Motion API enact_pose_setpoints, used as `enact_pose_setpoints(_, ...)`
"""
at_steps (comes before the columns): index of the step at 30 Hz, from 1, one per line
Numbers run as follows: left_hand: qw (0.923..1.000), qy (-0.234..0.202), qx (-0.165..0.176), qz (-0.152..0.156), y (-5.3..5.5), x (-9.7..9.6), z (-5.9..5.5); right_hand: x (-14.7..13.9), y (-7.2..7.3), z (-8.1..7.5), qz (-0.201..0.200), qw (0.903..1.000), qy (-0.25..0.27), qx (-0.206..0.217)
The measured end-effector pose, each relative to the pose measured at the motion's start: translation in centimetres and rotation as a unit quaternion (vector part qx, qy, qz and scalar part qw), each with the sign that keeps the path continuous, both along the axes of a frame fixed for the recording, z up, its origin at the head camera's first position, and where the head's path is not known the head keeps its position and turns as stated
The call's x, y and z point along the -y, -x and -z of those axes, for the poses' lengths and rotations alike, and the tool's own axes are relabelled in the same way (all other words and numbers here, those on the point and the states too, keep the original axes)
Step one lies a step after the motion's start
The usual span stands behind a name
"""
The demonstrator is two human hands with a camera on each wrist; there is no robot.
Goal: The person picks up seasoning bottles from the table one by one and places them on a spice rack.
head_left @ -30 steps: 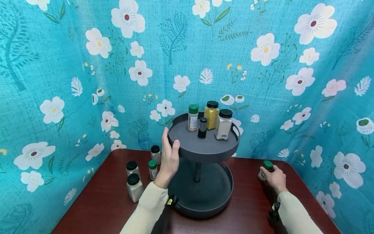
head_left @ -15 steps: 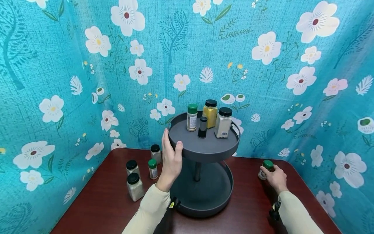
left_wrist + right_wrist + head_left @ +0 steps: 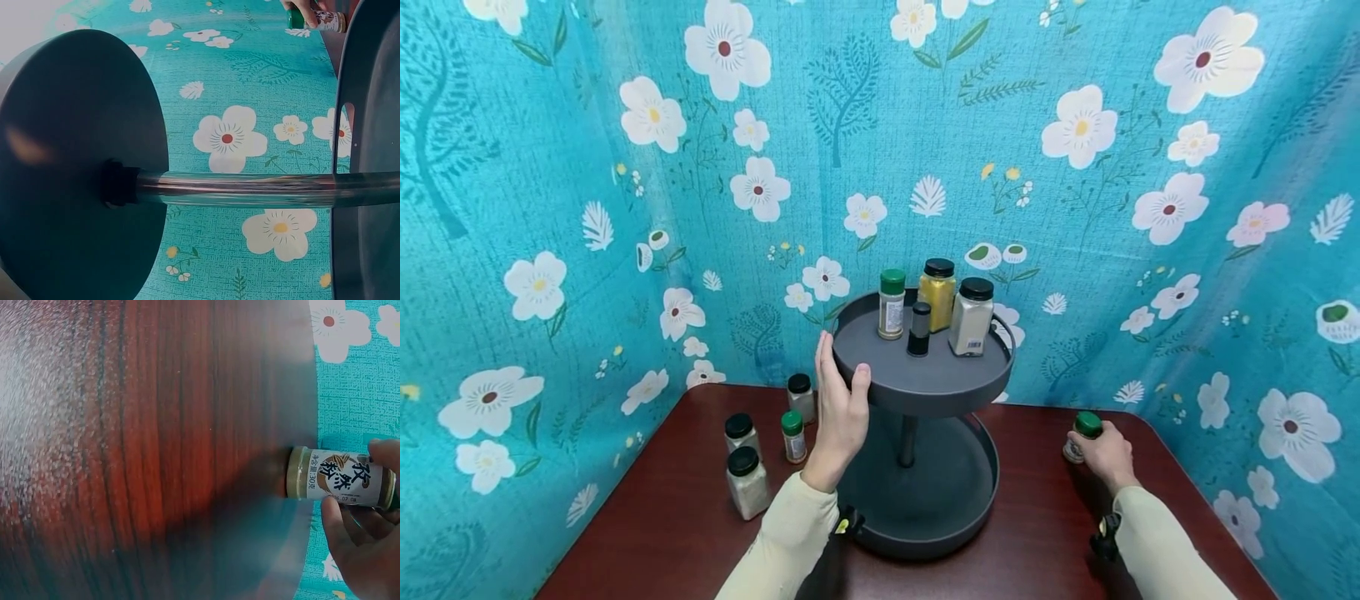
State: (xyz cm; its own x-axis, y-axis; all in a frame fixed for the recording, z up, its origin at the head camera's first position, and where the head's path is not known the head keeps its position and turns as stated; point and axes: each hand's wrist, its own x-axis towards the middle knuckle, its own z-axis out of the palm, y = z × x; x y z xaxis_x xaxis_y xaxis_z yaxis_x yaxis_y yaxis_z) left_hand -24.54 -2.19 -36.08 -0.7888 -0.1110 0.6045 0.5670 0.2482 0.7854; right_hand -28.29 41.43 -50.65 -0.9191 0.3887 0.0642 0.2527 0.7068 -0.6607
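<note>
A dark grey two-tier turntable rack (image 3: 925, 404) stands mid-table. My left hand (image 3: 842, 417) lies along the left rim of its upper tray with straight fingers, thumb at the front of the rim. At the table's right side my right hand (image 3: 1108, 457) grips a small green-capped spice jar (image 3: 337, 477), its fingers and thumb around the labelled body. On the upper tray stand a green-capped spice jar (image 3: 892, 307), a small black-capped bottle (image 3: 918, 332), a jar of yellow powder (image 3: 937, 296) and a black-capped jar of pale powder (image 3: 972, 321).
Left of the rack, several jars stand on the dark red table (image 3: 647, 525): a green-capped spice jar (image 3: 793, 437) and black-capped jars such as the front one (image 3: 748, 485). The lower tray (image 3: 955, 483) sits beneath the upper one. A blue flowered curtain (image 3: 925, 125) hangs behind.
My left hand has shifted slightly right along the rim, and the jars on the upper tray have moved a little left. The right hand keeps its grip on the spice jar.
</note>
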Motion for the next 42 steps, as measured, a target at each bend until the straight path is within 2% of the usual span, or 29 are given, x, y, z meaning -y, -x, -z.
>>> enact_pose_setpoints(8,1.0,0.002,-0.005,0.008,-0.1,0.0,0.3,0.0,-0.1,0.2,0.0,1.0,0.001,-0.001)
enact_pose_setpoints(18,0.9999,0.009,-0.004,0.011,0.0,0.0,0.0,0.1,-0.4,-0.2,-0.004,0.9994,-0.008,-0.032)
enact_pose_setpoints(33,0.9999,0.01,-0.007,0.007,-0.1,-0.1,0.2,1.3,-1.0,-2.4,-0.012,0.9943,-0.024,-0.103)
enact_pose_setpoints(42,0.9998,0.009,-0.017,0.001,-0.1,-0.2,0.2,3.1,-1.3,-5.1,-0.035,0.9883,-0.024,-0.147)
